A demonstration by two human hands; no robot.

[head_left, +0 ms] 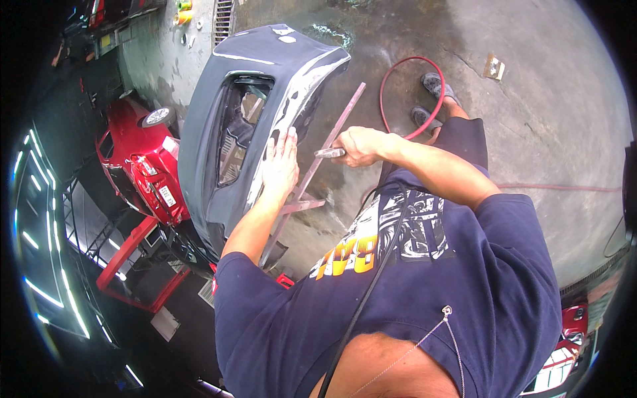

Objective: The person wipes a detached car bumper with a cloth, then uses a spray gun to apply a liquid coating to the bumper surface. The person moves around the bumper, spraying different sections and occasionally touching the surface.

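A dark grey car bumper (199, 132) with whitish sanded patches rests on a narrow metal stand (342, 121) in front of me. My left hand (281, 162) lies flat on the bumper's pale strip beside its rectangular opening, fingers stretched out and holding nothing. Off the bumper, to the right of the stand's bar, my right hand (358, 146) is closed around a small flat greyish block (330, 152). One end of the block sticks out toward the bumper; my fingers hide the rest, so its exact kind is unclear.
A red hose (415, 58) loops on the wet concrete floor near my feet. Behind the bumper at the left stands a red car (133, 142). Beyond are a floor drain grate (223, 23) and tape rolls (183, 16). A scrap (493, 67) lies at the upper right.
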